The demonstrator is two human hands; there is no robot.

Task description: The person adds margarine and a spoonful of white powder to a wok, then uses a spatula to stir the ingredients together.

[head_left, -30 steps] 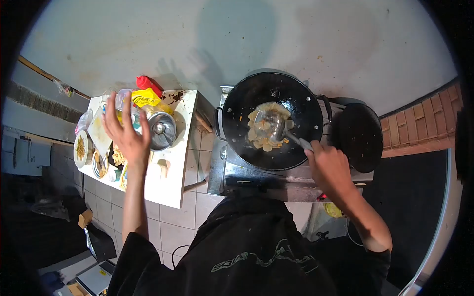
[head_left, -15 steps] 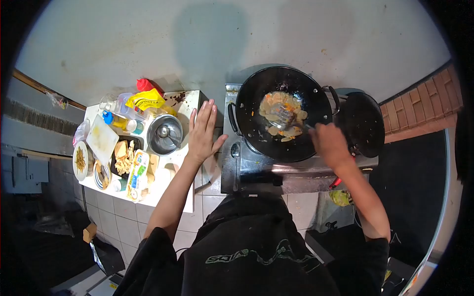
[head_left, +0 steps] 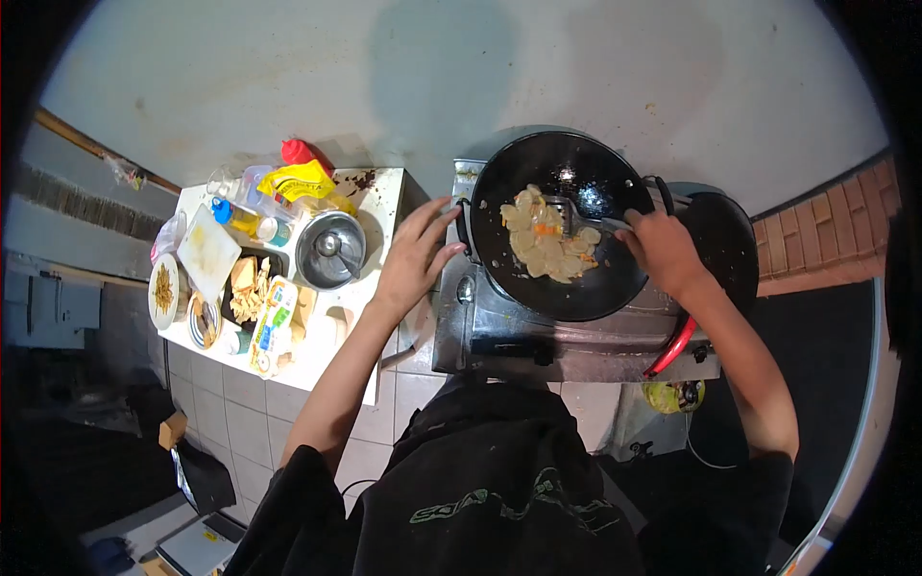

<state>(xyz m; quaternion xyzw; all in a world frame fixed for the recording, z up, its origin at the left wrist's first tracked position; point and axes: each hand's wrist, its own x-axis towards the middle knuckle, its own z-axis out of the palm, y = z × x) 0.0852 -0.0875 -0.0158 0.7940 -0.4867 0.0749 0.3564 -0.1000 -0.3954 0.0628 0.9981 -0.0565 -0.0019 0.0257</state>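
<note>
A black wok [head_left: 595, 288] sits on the stove, holding pale round food slices [head_left: 547, 252] with orange bits among them, gathered in its left half. My right hand [head_left: 665, 252] is closed around the handle of a metal spatula [head_left: 567, 218], whose slotted head lies at the edge of the food. At the wok's left side handle [head_left: 463, 233] is my left hand [head_left: 415, 259], thumb and fingers apart on that side; whether it touches the handle is hard to see.
Left of the stove, a white table [head_left: 355, 379] carries a steel bowl [head_left: 330, 252], a cutting board [head_left: 208, 247], a yellow pouch [head_left: 296, 180] and several bottles and plates. A black lid [head_left: 722, 240] is right of the wok; a spoon [head_left: 466, 290] lies on the stove [head_left: 595, 357].
My left hand has moved right from open air to the wok's left handle. The spatula has shifted slightly, and the slices are bunched further left in the wok.
</note>
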